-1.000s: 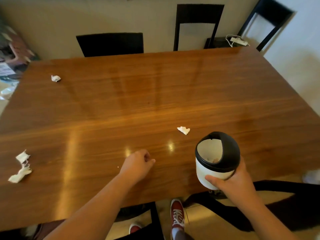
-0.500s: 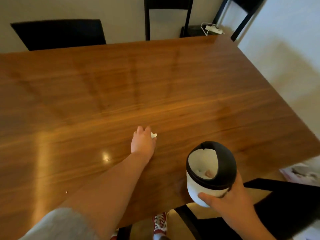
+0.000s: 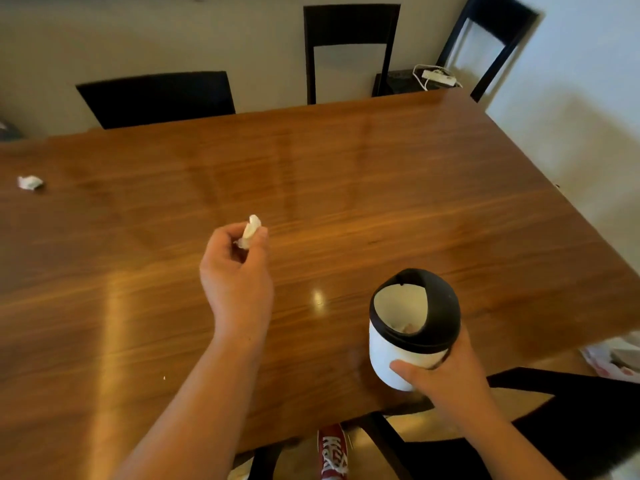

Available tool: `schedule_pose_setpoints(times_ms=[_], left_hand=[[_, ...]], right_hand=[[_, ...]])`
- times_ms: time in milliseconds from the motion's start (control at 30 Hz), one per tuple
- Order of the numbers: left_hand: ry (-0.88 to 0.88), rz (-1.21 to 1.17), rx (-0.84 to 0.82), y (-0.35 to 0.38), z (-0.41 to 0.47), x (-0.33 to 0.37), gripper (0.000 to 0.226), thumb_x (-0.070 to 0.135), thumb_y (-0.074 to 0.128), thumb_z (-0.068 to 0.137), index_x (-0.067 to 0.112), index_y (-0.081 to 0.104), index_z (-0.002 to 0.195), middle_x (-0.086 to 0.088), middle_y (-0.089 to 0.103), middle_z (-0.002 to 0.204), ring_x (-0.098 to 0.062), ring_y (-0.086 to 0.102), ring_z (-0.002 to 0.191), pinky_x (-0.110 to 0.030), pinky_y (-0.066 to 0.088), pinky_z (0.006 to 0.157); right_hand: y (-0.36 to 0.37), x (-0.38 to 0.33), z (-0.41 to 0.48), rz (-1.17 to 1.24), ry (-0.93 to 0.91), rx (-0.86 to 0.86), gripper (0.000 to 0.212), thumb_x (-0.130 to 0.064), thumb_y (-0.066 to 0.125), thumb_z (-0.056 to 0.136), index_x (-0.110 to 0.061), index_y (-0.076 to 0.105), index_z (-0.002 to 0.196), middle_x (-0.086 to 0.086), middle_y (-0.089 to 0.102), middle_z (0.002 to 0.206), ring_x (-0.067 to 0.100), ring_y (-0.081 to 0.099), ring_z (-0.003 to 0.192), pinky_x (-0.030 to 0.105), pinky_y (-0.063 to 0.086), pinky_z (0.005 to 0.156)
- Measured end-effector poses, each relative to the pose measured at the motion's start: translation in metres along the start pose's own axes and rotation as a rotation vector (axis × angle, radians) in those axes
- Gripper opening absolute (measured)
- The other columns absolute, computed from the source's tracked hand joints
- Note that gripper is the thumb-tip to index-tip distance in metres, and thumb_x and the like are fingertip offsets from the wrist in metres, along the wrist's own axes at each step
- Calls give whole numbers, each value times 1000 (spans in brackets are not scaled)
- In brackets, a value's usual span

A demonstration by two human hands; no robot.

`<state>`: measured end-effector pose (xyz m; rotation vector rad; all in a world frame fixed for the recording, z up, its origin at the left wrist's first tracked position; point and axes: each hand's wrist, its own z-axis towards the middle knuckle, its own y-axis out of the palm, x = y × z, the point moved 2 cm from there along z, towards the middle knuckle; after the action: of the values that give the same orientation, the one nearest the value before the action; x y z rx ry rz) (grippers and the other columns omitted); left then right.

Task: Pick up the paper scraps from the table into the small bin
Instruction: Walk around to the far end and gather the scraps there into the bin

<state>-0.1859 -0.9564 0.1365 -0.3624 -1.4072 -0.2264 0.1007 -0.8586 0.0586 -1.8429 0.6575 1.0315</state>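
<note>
My left hand [image 3: 235, 271] is raised above the wooden table [image 3: 381, 202] and pinches a small white paper scrap [image 3: 251, 231] between thumb and fingertips. My right hand [image 3: 446, 379] grips the small bin [image 3: 412, 327], a white cup-shaped body with a black slanted rim, at the table's near right edge. Its opening faces up and left, with some scraps visible inside. Another crumpled paper scrap [image 3: 30, 182] lies on the table at the far left.
Three black chairs stand along the far side: one [image 3: 156, 98] pushed in, one [image 3: 349, 46] in the middle, one [image 3: 498, 36] by the corner. A white power strip [image 3: 438, 77] lies beyond the far edge. A dark chair [image 3: 571, 420] is below my right arm.
My left hand reached the scrap in the middle of the table, closed on it and lifted it off the surface. The bin stayed in my right hand.
</note>
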Motion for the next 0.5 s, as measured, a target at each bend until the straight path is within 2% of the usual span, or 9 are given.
schedule_pose_setpoints(times_ms=[33, 100, 133, 167, 200, 267, 333, 433, 500], left_hand=[[19, 36, -140, 9, -11, 13, 8, 37, 67, 89, 41, 65, 96, 20, 67, 78, 7, 58, 63, -10, 48, 54], [3, 242, -675, 32, -41, 31, 32, 40, 68, 89, 44, 59, 120, 22, 67, 109, 8, 61, 93, -18, 56, 79], [22, 378, -943, 39, -57, 33, 48, 45, 66, 89, 45, 49, 134, 21, 59, 130, 3, 56, 115, -25, 50, 97], [59, 466, -1104, 38, -68, 34, 59, 50, 64, 89, 44, 39, 143, 19, 48, 145, 0, 46, 129, -28, 41, 107], [93, 490, -1149, 31, -74, 34, 63, 53, 61, 90, 44, 34, 146, 19, 41, 151, 0, 39, 135, -28, 35, 110], [105, 429, -1037, 4, -75, 34, 59, 55, 58, 90, 43, 38, 143, 20, 45, 147, 3, 42, 132, -25, 39, 108], [82, 419, -940, -30, -76, 27, 52, 58, 56, 87, 46, 43, 137, 26, 52, 136, 9, 49, 122, -21, 45, 100], [-48, 467, -934, -88, -78, 0, 42, 64, 54, 81, 55, 50, 122, 30, 58, 120, 16, 54, 108, -15, 48, 89], [-186, 483, -951, -134, -82, -24, 28, 58, 61, 84, 55, 55, 111, 24, 64, 111, 19, 55, 103, -12, 48, 84]], right_hand=[[4, -5, -1, 17, -12, -2, 104, -50, 93, 38, -78, 28, 114, -45, 51, 110, -22, 51, 99, 7, 47, 67], [10, -14, -5, 45, -34, -10, 104, -51, 93, 39, -71, 32, 120, -38, 55, 112, -18, 54, 98, 10, 47, 68], [13, -18, -8, 55, -45, -18, 104, -53, 92, 39, -66, 34, 124, -36, 57, 112, -17, 55, 98, 12, 47, 69], [15, -21, -11, 64, -55, -26, 105, -55, 92, 39, -60, 37, 128, -33, 59, 113, -14, 57, 99, 16, 48, 71], [16, -24, -15, 68, -62, -31, 108, -57, 92, 39, -54, 38, 132, -30, 60, 114, -13, 58, 100, 18, 49, 72], [18, -29, -26, 58, -69, -25, 109, -58, 91, 38, -50, 37, 133, -28, 59, 114, -15, 57, 99, 13, 49, 69], [21, -35, -39, 51, -81, -20, 109, -59, 92, 37, -59, 31, 128, -36, 54, 111, -25, 52, 93, 6, 46, 63], [32, -39, -63, 39, -106, -1, 112, -48, 95, 43, -61, 26, 131, -44, 49, 107, -27, 49, 92, 7, 41, 71], [44, -39, -82, 30, -117, -3, 111, -45, 94, 43, -64, 26, 129, -46, 49, 106, -29, 48, 94, 6, 41, 71]])
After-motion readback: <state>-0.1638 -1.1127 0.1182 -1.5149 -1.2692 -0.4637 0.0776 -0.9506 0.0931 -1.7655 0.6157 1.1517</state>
